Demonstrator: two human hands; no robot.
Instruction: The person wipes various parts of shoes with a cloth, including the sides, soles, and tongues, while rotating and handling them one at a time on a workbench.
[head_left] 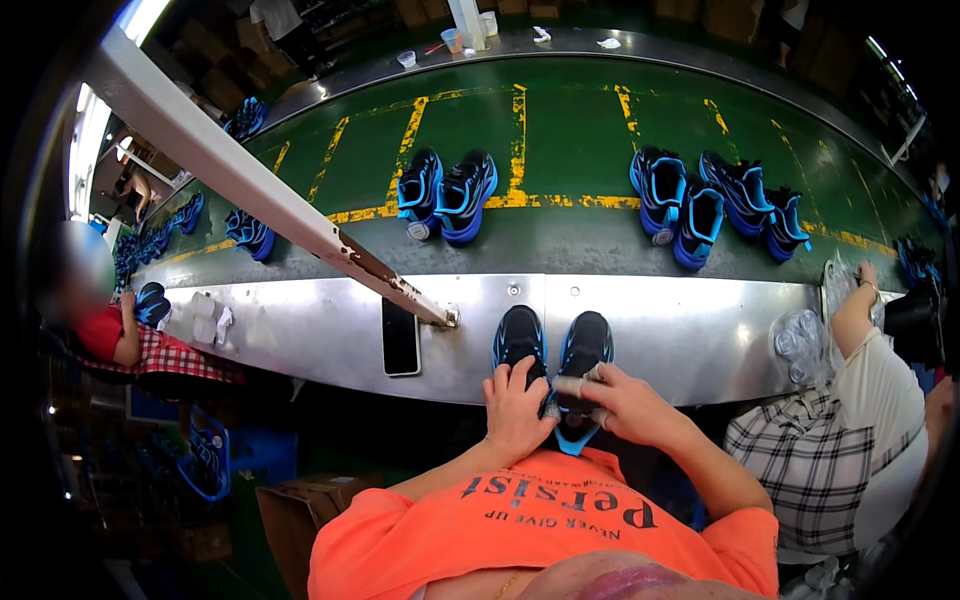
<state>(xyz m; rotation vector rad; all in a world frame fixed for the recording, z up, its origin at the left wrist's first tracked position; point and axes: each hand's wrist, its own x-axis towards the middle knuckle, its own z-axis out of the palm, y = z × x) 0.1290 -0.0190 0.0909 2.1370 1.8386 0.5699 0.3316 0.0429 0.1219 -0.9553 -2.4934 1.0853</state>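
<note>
Two black sneakers with blue trim stand side by side at the near edge of the metal ledge, toes pointing away from me. My left hand (517,408) is closed over the opening of the left sneaker (520,333), its fingers bent on the upper. Over the right sneaker (587,340), my right hand (622,402) has its fingers drawn together in a pinch at the tongue and lace area. Light wrapping covers some of its fingertips. Whatever lies between them is too small to make out. The right sneaker's blue heel shows below the hands.
A metal ledge (690,320) borders a green conveyor belt (570,130) carrying several sneakers (467,195). A slanted white post (270,190) rises at left beside a phone (401,338). Co-workers sit left (100,345) and right (880,390). Clear plastic wrapping (800,345) lies right; a cardboard box (300,510) stands below.
</note>
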